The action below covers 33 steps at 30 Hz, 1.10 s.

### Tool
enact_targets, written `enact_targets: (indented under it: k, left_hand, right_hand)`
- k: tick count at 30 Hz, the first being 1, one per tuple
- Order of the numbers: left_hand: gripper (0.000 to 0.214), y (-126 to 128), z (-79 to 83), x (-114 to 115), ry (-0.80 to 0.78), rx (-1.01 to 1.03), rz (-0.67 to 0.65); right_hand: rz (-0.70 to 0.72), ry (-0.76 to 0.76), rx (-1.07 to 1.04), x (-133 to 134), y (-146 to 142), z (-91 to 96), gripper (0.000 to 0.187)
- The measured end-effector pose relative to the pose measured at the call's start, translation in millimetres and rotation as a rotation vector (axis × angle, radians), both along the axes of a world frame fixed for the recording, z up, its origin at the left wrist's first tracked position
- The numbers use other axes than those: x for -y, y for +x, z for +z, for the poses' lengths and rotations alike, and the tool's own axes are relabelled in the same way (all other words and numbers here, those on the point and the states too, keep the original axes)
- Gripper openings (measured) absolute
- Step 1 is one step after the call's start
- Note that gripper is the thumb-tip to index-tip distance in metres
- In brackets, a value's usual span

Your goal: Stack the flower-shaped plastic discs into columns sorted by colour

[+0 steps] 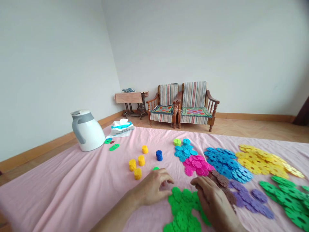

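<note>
My left hand (155,187) is above the pink cloth at the left edge of a pile of green flower-shaped discs (182,209). Its fingers are bent, the thumb stands apart from them, and I see nothing between. Over the right side of that pile lies my right hand (212,201), fingers loosely bent toward the left; its thumb and underside are hidden. A green piece (156,168) shows just behind my left hand, mostly covered by it. Farther left stand several short yellow stacks (137,174) of discs and a dark blue stack (159,155).
Loose discs lie in piles: pink (198,165), light blue (185,151), blue (224,162), yellow (263,161), brown (219,178), purple (251,198) and green (287,199). A white jug (90,133) and a tissue box (122,128) stand at the left. Two chairs (194,100) stand beyond.
</note>
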<state>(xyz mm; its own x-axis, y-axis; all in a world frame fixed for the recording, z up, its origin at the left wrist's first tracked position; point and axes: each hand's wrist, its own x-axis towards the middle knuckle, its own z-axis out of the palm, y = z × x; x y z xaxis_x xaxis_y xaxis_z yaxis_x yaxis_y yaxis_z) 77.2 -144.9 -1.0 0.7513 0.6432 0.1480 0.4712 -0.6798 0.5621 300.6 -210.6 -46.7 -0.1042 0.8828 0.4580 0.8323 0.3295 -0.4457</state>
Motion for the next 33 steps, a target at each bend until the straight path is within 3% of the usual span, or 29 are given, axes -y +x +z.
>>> enact_targets:
  k: [4,11,16,19,25,33]
  left_hand:
    - [0.04,6.8,0.0,6.0,0.014,-0.038,-0.098]
    - [0.036,14.0,-2.8,4.1,0.045,-0.077,-0.101]
    - [0.032,18.9,-4.7,6.3,0.055,-0.099,-0.081]
    - [0.028,15.1,-0.3,4.5,0.049,-0.049,-0.006]
    - [0.021,-12.0,11.7,-18.0,0.137,0.062,0.359]
    - [0.015,-24.7,6.5,-26.4,0.143,-0.057,0.426]
  right_hand:
    - [-0.068,0.007,-0.01,-13.3,3.8,1.4,0.025]
    - [-0.136,0.05,-0.094,-20.9,13.8,-12.6,0.025]
    - [-0.116,0.074,-0.099,-18.0,12.7,-12.6,0.026]
    - [-0.119,0.079,-0.096,-15.9,11.2,-10.7,0.025]
    - [-0.096,0.038,-0.075,-15.1,10.6,-9.3,0.025]
    - [-0.092,-0.003,-0.067,-15.1,11.1,-10.3,0.026]
